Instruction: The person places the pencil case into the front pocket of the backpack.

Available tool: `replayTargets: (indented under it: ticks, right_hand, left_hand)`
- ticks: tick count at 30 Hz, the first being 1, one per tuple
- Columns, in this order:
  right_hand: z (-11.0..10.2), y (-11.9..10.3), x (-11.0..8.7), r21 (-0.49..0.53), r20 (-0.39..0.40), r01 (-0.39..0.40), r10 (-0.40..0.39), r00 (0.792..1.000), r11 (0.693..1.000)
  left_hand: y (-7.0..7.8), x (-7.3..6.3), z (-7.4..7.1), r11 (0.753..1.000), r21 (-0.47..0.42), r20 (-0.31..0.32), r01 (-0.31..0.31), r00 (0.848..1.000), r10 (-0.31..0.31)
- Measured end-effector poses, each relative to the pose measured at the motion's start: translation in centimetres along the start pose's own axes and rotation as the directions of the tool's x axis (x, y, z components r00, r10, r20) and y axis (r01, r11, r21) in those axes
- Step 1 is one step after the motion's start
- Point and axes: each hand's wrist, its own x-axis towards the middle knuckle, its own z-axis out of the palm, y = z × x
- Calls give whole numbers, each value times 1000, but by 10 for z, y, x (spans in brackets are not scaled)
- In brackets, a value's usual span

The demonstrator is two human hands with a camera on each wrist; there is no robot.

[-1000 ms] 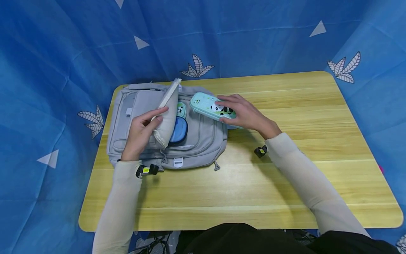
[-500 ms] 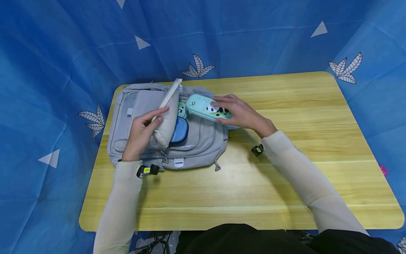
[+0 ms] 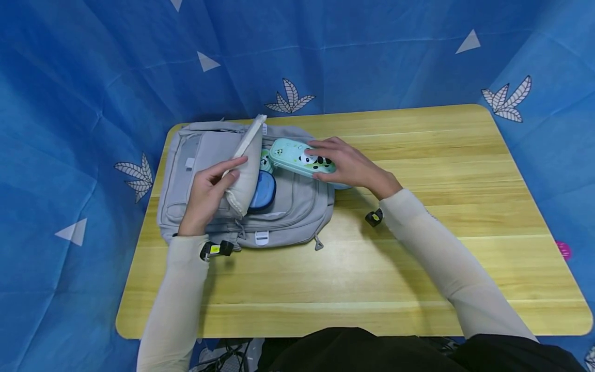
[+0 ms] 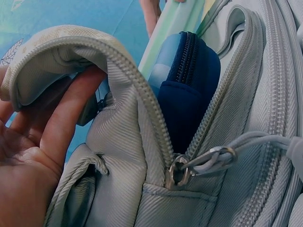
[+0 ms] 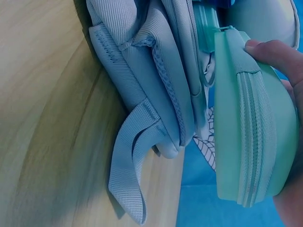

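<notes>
A grey backpack (image 3: pixel 297 206) lies flat on the table with its front pocket unzipped. My left hand (image 3: pixel 206 194) grips the pocket's front flap (image 3: pixel 246 175) and holds it folded up and back. Inside the pocket sit a blue zippered pouch (image 4: pixel 189 80) and a small mint case (image 3: pixel 266 161) with a cartoon face. My right hand (image 3: pixel 350 164) holds a mint-green pencil case (image 3: pixel 293 154) with a panda print, thumb and fingers on opposite sides. In the right wrist view the zipped side of this pencil case (image 5: pixel 227 123) shows. Its left end is close to the pocket opening.
The wooden table (image 3: pixel 418 268) stretches right and toward the body. A cord zipper pull (image 4: pixel 255 142) hangs at the pocket's corner. A webbing strap (image 5: pixel 125 165) sticks out from the backpack. A blue printed curtain (image 3: pixel 372 57) stands behind the table.
My right hand has moved left with the pencil case, bringing its end closer to the open pocket. The left hand and flap have stayed put.
</notes>
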Motion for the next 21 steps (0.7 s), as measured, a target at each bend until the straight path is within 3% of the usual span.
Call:
replayTargets:
  ticks: [13,21]
  right_hand:
    - [-1,-8,8,-6,25,27,-27,999,1000]
    - [1,-14,18,-15,34,85,-84,996,996]
  left_hand:
    - [-1,0,-1,1000,-7,3,1,1000,-1]
    - [0,0,-1,1000,-5,1,0,1000,0]
